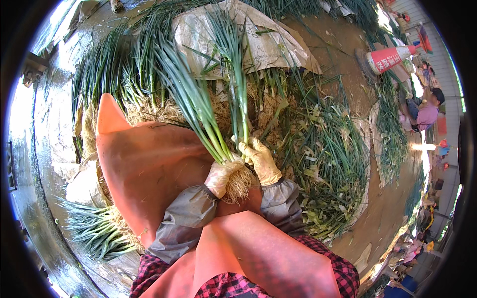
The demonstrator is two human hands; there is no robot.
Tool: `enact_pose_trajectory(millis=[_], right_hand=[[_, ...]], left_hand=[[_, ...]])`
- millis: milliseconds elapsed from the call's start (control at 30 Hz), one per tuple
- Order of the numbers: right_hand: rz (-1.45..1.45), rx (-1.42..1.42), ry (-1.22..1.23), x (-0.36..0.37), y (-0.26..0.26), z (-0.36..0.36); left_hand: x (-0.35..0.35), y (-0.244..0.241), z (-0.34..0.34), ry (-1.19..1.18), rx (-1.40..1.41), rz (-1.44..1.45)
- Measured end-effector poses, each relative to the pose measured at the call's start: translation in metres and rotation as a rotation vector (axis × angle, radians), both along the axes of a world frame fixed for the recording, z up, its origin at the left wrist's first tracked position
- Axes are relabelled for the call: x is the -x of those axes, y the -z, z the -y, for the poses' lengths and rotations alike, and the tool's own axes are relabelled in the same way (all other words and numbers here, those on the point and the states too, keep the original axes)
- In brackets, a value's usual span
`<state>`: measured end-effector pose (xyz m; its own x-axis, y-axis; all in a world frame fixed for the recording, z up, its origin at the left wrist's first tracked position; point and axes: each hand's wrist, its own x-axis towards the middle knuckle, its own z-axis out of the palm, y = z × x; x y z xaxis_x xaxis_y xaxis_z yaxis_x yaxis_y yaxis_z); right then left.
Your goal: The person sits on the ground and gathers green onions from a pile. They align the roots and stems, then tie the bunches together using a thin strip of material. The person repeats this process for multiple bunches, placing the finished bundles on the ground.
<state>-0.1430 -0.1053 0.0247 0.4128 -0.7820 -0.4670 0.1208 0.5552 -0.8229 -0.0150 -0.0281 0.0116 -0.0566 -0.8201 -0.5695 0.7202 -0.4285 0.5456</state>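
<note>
My left hand [220, 177], in a pale, stained glove, grips a bunch of green onions [201, 115] near the base. Their long leaves point up and away to the left, and a tangle of pale roots [238, 184] hangs below the fist. Close beside it, my right hand [264, 160] wears a yellowish rubber glove. Its thumb and fingers pinch the lower white stems of a few more green onions [242, 100]. Both forearms are in grey sleeve covers [184, 219]. Under them an orange waterproof apron [156, 160] spreads across my lap.
Rooted green onions [108, 67] are heaped ahead on the left, partly beneath a woven sack [223, 33]. Another bunch [98, 231] lies at lower left. Leaf trimmings [331, 160] cover the right side. Beyond are a traffic cone [389, 59] and a crouching person [426, 111].
</note>
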Motion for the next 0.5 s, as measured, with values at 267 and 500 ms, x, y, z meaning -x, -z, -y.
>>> enact_pose_trajectory(millis=[267,500], right_hand=[[-0.293,0.06,-0.036,-0.01,0.009,0.058],[-0.74,0.416,0.097,-0.003,-0.001,0.032]], left_hand=[[0.006,0.0,-0.004,0.004,0.001,0.273],[0.005,0.004,-0.004,-0.061,-0.013,0.365]])
